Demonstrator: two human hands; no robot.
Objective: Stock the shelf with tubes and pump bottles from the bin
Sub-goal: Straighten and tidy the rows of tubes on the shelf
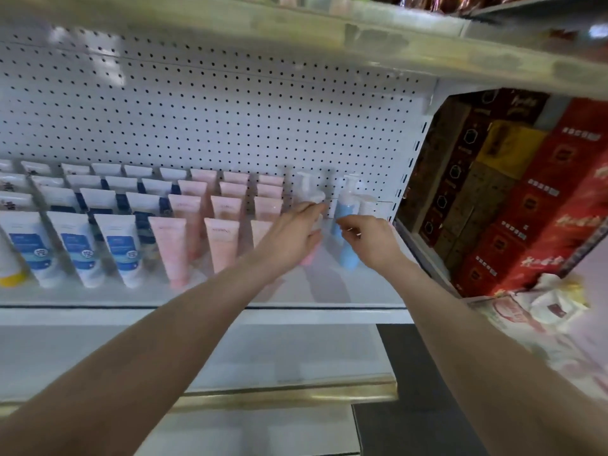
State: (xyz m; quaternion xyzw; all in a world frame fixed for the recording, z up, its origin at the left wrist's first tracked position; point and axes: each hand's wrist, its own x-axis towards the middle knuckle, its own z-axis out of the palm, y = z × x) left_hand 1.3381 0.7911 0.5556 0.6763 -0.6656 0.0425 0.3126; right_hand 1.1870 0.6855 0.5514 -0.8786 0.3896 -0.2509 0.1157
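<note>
My left hand (pixel 292 235) reaches to the right end of the white shelf (pixel 197 291) and holds a pink pump bottle (pixel 309 258), whose white pump head shows above my fingers. My right hand (pixel 371 240) is just to its right, fingers curled against a blue pump bottle (pixel 347 255) standing on the shelf. Behind them stand one or two more pump bottles (pixel 367 205) against the pegboard. Rows of pink tubes (pixel 171 248) and white-and-blue tubes (pixel 121 248) fill the shelf to the left. The bin is out of view.
A perforated back panel (pixel 214 110) rises behind the products and another shelf (pixel 362 37) hangs overhead. Red, yellow and dark cartons (pixel 526 199) fill the neighbouring bay to the right. A lower shelf edge (pixel 263 393) lies below my arms.
</note>
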